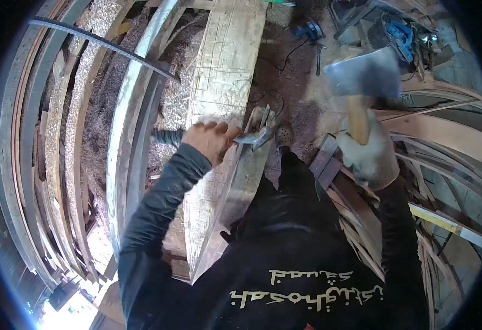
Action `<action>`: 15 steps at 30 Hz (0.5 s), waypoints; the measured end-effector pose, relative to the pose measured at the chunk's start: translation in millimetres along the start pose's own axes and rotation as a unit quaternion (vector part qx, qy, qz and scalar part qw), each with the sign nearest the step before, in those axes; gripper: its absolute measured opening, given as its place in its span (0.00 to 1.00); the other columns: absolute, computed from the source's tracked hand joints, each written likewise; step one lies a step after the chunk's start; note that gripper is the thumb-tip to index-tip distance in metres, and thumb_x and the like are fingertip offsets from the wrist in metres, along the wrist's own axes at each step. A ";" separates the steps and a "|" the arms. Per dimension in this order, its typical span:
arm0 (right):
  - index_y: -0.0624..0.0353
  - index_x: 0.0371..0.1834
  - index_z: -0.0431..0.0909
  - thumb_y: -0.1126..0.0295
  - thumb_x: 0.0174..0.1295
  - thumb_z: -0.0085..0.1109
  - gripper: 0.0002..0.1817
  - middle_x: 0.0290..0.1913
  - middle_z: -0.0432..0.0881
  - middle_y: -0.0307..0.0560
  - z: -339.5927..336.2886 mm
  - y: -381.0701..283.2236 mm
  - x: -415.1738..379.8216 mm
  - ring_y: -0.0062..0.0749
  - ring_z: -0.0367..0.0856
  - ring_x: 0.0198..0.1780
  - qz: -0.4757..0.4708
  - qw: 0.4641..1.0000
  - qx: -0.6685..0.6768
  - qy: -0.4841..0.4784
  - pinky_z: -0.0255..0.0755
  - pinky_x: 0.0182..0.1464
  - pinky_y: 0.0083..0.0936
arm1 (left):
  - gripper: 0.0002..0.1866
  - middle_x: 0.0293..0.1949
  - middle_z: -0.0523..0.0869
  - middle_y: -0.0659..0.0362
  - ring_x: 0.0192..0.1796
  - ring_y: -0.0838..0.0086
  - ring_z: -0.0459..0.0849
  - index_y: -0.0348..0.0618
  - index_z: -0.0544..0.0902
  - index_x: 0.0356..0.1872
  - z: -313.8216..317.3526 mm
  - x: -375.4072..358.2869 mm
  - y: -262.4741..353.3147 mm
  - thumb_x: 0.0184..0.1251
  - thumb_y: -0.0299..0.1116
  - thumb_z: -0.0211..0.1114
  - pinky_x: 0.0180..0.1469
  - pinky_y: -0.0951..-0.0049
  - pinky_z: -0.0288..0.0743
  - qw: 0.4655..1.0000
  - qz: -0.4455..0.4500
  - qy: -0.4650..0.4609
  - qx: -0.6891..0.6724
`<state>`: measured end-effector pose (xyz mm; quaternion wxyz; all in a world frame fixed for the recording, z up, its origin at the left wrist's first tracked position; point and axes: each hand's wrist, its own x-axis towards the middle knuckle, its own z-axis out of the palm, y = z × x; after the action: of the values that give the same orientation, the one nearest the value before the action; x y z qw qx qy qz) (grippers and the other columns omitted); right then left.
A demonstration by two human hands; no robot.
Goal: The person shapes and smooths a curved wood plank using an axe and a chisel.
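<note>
My left hand [211, 142], bare, is wrapped around what looks like a hammer [256, 138] with a dark ribbed grip. Its metal head touches the splintered upper end of a narrow plank [247, 170]. That plank leans along a thick, rough-hewn timber beam [219, 71]. On the other side, my right hand [368, 151] wears a pale glove and is closed on the short wooden handle of a hatchet [364, 74]. The hatchet's broad grey blade is raised and blurred by motion.
Curved wooden ribs [121, 121] run along the left, crossed by a long thin dark bar [101, 41]. Shavings cover the floor [301, 110]. A blue power tool [308, 28] with a cord lies ahead. More tools fill a container [403, 41]. Curved timbers [439, 129] stand at right.
</note>
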<state>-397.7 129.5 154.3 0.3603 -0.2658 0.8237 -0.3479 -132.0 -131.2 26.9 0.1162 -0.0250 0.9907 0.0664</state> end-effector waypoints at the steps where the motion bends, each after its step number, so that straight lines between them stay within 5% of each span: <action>1: 0.61 0.46 0.80 0.68 0.67 0.70 0.11 0.29 0.82 0.41 -1.4 4.4 4.2 0.28 0.83 0.25 -0.071 0.997 -0.004 0.028 0.76 0.29 0.33 | 0.15 0.33 0.88 0.61 0.32 0.67 0.92 0.60 0.85 0.62 -9.7 10.4 -9.3 0.79 0.42 0.66 0.29 0.62 0.87 0.998 0.040 0.011 0.043; 2: 0.61 0.46 0.80 0.68 0.67 0.70 0.11 0.29 0.83 0.41 -10.2 -13.3 7.8 0.27 0.83 0.26 -0.060 0.997 -0.046 0.001 0.77 0.30 0.32 | 0.14 0.32 0.88 0.60 0.28 0.65 0.91 0.60 0.86 0.61 -50.3 28.6 -13.7 0.79 0.42 0.65 0.24 0.61 0.86 0.997 0.036 -0.072 0.002; 3: 0.62 0.47 0.80 0.68 0.68 0.70 0.11 0.30 0.84 0.40 -13.2 -26.8 5.6 0.26 0.84 0.27 -0.047 0.995 -0.088 -0.029 0.77 0.31 0.31 | 0.14 0.32 0.89 0.58 0.28 0.64 0.92 0.59 0.87 0.60 -83.1 36.7 -17.8 0.79 0.43 0.66 0.29 0.61 0.88 1.000 0.010 0.007 -0.017; 4: 0.62 0.47 0.81 0.67 0.70 0.70 0.12 0.33 0.86 0.42 -10.3 -36.1 1.1 0.25 0.86 0.30 0.062 0.996 -0.018 -0.066 0.80 0.35 0.30 | 0.15 0.35 0.91 0.55 0.32 0.62 0.94 0.56 0.87 0.61 -98.4 42.5 -31.9 0.79 0.43 0.68 0.34 0.64 0.88 0.991 -0.011 0.114 -0.075; 5: 0.62 0.47 0.81 0.67 0.70 0.70 0.12 0.33 0.86 0.42 -7.2 -42.6 -2.3 0.25 0.86 0.30 0.044 0.997 -0.022 -0.060 0.80 0.35 0.30 | 0.18 0.35 0.89 0.56 0.31 0.68 0.90 0.48 0.85 0.64 -103.7 47.7 -43.0 0.81 0.42 0.67 0.35 0.70 0.83 0.947 -0.023 0.267 -0.180; 7: 0.63 0.52 0.80 0.66 0.69 0.72 0.15 0.38 0.88 0.46 10.1 -28.3 -19.9 0.25 0.89 0.36 0.024 0.999 -0.005 -0.031 0.82 0.40 0.30 | 0.20 0.36 0.86 0.59 0.31 0.76 0.83 0.39 0.81 0.65 -110.5 40.3 -41.7 0.84 0.43 0.65 0.34 0.75 0.77 0.810 -0.119 0.330 -0.470; 8: 0.63 0.54 0.79 0.66 0.68 0.73 0.18 0.40 0.89 0.47 22.6 -15.2 -23.9 0.27 0.90 0.40 0.020 0.999 0.028 -0.008 0.84 0.43 0.31 | 0.19 0.33 0.88 0.57 0.32 0.76 0.86 0.34 0.81 0.55 -112.3 31.6 -39.3 0.86 0.45 0.64 0.34 0.71 0.80 0.787 -0.140 0.327 -0.504; 11: 0.65 0.60 0.74 0.69 0.66 0.76 0.25 0.51 0.92 0.50 52.8 -26.7 -23.5 0.35 0.91 0.52 0.048 0.998 -0.031 -0.014 0.84 0.55 0.35 | 0.23 0.43 0.91 0.52 0.38 0.70 0.91 0.35 0.72 0.67 -79.5 19.1 -8.2 0.86 0.42 0.62 0.43 0.70 0.88 0.656 -0.110 0.315 -0.678; 13: 0.67 0.59 0.72 0.69 0.66 0.75 0.25 0.58 0.92 0.53 81.1 -9.9 -20.7 0.40 0.90 0.58 -0.029 0.985 0.167 -0.023 0.81 0.61 0.36 | 0.26 0.56 0.89 0.45 0.53 0.64 0.92 0.35 0.67 0.73 -63.1 16.1 39.0 0.87 0.40 0.61 0.58 0.64 0.87 0.546 -0.144 0.314 -0.764; 14: 0.68 0.58 0.72 0.69 0.66 0.75 0.25 0.64 0.90 0.57 89.8 -6.2 -14.7 0.39 0.89 0.62 -0.049 0.986 0.154 -0.048 0.80 0.64 0.36 | 0.26 0.61 0.87 0.44 0.60 0.62 0.89 0.35 0.65 0.75 -48.6 16.4 61.5 0.88 0.39 0.60 0.64 0.63 0.84 0.497 -0.153 0.331 -0.788; 15: 0.67 0.56 0.73 0.69 0.66 0.74 0.23 0.58 0.91 0.55 102.7 -2.0 -11.7 0.38 0.89 0.59 -0.059 0.986 0.149 -0.049 0.80 0.60 0.37 | 0.27 0.66 0.84 0.42 0.66 0.60 0.86 0.35 0.64 0.76 -33.7 16.7 82.7 0.88 0.38 0.59 0.70 0.61 0.80 0.445 -0.160 0.347 -0.810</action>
<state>-310.4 97.2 109.5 0.4150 -0.2736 0.7268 -0.4740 -161.2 -54.6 65.9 -0.3018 -0.2870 0.4237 0.8044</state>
